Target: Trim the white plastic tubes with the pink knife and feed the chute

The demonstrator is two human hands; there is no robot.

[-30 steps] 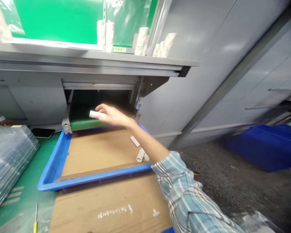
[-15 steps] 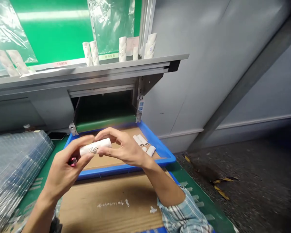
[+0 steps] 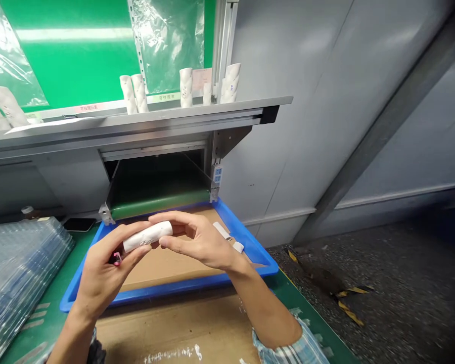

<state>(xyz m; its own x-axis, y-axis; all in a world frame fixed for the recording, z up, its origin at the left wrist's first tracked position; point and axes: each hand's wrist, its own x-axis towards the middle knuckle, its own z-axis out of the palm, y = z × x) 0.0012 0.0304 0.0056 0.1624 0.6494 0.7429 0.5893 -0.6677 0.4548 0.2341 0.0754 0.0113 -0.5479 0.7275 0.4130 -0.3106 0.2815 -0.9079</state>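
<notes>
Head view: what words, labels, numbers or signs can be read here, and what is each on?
Nothing is legible.
Pink label on the shelf edge: Chinese characters, too small.
Green label further right on it: Chinese characters, too blurred.
White tube held by left hand and right hand: dark script mark, unreadable.
Blue stickers on the bracket: too small.
White print on the cardboard: blurred.

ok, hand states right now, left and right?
Left hand: closed on the left end of a small white cylindrical tube, with a small pink object also in its fingers.
Right hand: fingertips pinch the same tube's right end.
</notes>
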